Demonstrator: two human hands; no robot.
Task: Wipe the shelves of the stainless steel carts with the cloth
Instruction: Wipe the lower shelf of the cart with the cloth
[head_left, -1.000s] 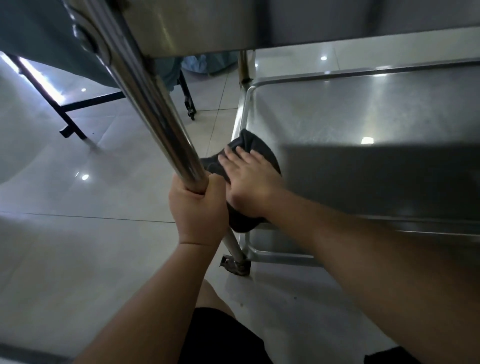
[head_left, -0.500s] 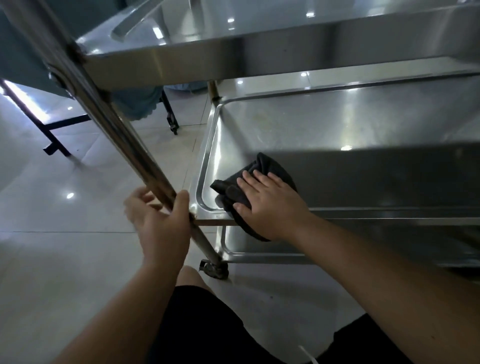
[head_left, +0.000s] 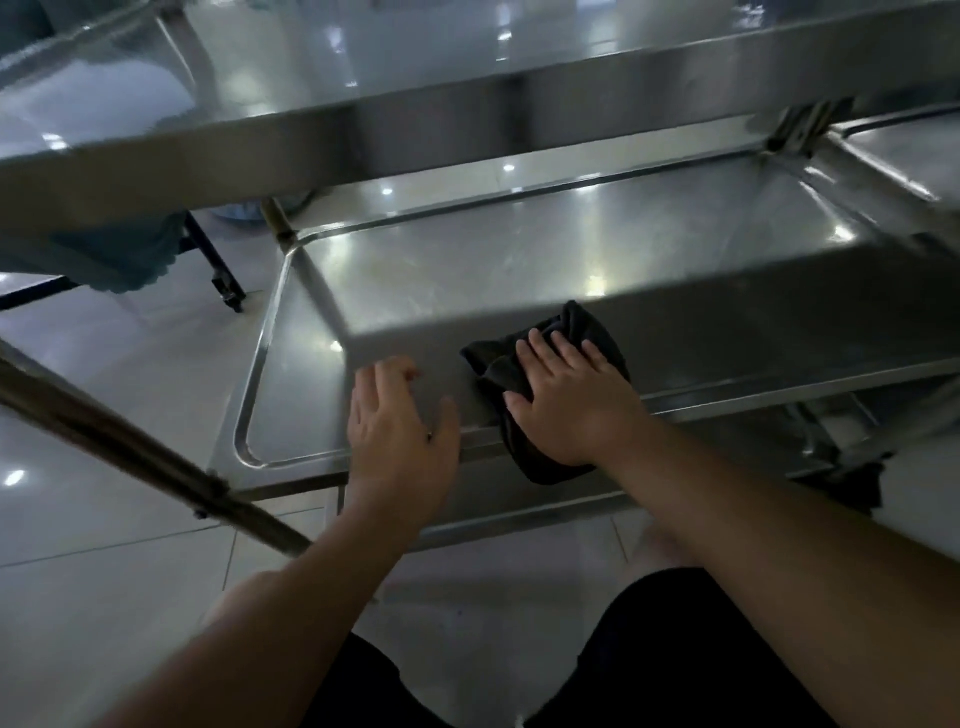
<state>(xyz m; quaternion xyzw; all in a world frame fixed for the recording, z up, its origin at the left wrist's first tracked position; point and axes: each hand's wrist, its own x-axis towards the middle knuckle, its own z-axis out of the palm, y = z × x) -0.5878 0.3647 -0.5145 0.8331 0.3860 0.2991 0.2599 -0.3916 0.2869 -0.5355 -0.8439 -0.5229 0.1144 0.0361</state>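
A stainless steel cart fills the view, seen from low down. Its middle shelf (head_left: 467, 270) is a shallow steel tray with a raised rim. A dark cloth (head_left: 576, 332) lies bunched on the shelf near its front edge and hangs a little over it. My right hand (head_left: 571, 400) presses flat on the cloth with straight fingers. My left hand (head_left: 400, 421) hovers open over the front rim of the shelf, just left of the cloth, fingers spread, holding nothing.
The cart's top shelf (head_left: 363, 135) overhangs above. A slanted steel cart post (head_left: 130, 457) crosses the lower left. A bottom shelf (head_left: 727, 441) shows under the middle one. A second cart shelf (head_left: 909, 150) adjoins at right. A dark table leg (head_left: 218, 270) stands on the tiled floor behind.
My left hand let go of the cart post and moved right to the shelf's front rim. My right hand slid the cloth to the right along the shelf. The view rose.
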